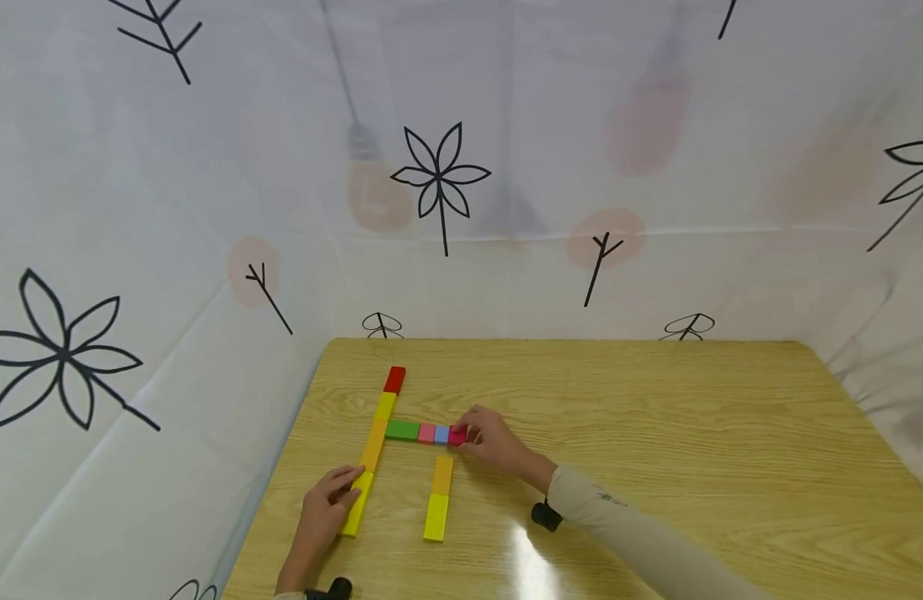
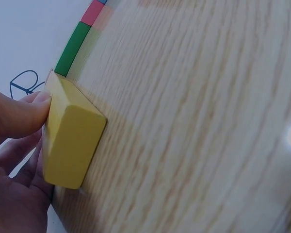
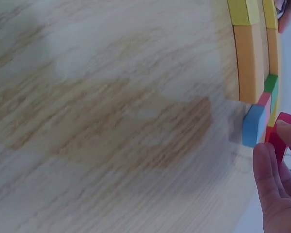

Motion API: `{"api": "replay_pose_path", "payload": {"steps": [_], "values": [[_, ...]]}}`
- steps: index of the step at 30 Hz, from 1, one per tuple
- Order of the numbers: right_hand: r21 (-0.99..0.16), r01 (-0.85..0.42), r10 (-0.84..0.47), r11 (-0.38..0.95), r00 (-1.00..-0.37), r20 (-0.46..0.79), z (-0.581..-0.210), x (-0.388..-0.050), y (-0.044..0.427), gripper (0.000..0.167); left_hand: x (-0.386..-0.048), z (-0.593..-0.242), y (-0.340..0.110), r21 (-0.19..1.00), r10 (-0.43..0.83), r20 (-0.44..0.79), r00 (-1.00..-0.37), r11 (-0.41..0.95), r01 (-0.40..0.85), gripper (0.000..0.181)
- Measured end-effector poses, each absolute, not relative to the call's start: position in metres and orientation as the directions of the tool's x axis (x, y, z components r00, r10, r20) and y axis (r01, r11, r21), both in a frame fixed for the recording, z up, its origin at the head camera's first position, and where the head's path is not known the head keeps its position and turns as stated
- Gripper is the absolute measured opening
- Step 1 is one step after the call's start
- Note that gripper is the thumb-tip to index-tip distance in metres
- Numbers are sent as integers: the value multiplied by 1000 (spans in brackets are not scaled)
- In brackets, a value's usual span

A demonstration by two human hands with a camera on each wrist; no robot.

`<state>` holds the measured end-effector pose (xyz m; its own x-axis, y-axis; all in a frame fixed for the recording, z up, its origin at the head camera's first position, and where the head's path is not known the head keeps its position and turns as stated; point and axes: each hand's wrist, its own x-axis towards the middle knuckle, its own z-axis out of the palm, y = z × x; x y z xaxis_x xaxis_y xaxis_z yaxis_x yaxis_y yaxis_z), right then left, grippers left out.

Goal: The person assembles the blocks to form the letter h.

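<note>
At the right end of a short row, my right hand [image 1: 499,440] pinches a crimson block [image 3: 282,131] between thumb and fingers, beside the blue block [image 3: 253,125]. This row also has a pink block [image 1: 426,433] and a green block [image 1: 402,430] that meets a long line of blocks. My left hand [image 1: 322,512] holds the yellow block [image 2: 72,145] at that line's near end, its thumb on the block's upper edge. Further up the line lie an orange block [image 1: 374,446], another yellow block [image 1: 385,406] and a red block [image 1: 395,380].
Between the hands, a separate orange block [image 1: 442,475] and yellow block [image 1: 436,518] lie end to end. The wooden table [image 1: 656,433] extends far to the right. White patterned cloth [image 1: 506,275] hangs behind it and along the sides.
</note>
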<state>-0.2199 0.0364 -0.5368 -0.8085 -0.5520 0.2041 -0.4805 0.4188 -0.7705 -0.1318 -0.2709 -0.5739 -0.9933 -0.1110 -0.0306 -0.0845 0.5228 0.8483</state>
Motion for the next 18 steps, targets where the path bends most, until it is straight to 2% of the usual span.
{"api": "replay_pose_path", "payload": {"steps": [9, 18], "values": [[-774, -493, -555, 397, -801, 226, -551, -218, 27, 16, -132, -577, -270, 844, -94, 30, -995, 536, -25, 35], [-738, -540, -542, 405, -792, 281, -565, -216, 21, 14, -133, -578, -271, 842, -98, 18, -995, 539, -38, 36]]}}
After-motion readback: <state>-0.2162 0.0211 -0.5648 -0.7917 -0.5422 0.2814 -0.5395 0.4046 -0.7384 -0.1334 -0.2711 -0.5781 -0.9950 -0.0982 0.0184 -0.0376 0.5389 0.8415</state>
